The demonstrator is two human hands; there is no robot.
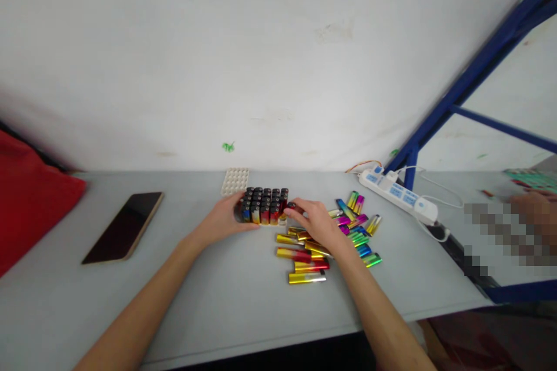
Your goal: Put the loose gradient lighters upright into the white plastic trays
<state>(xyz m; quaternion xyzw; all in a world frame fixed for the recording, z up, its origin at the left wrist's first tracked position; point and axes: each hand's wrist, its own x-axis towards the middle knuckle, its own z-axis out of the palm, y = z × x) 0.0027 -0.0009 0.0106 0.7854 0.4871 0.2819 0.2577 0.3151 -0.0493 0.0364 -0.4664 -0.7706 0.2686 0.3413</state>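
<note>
Near the middle of a grey table [217, 301], a block of upright tubes [274, 214] with black tops stands packed in close rows, a strip of pale base showing under its front right corner. The tubes could be lighters or batteries; they are too small to tell. The left hand [220, 220] is half curled round the block's left end, thumb along the front and fingers at the side, partly hidden, and seems to steady it. The right hand [319, 221] is pinched nearly closed, thumb and fingertips on a single black-topped tube [291, 205] at the right front corner, just beside the rows. The step in hand looks like fitting this tube at that corner; the move calls for it to be upright and lined up with its neighbours, with the left hand firm so that nothing tips. Beneath and around the right wrist lies a loose heap of shiny tubes [307, 278] in gold, red, green, blue and pink, all on their sides. Behind the block, near the wall, rests a pale tray [235, 181] with round hollows. A phone [124, 226] lies well apart on the left, and a power strip [395, 191] sits beyond the heap on the right.
</note>
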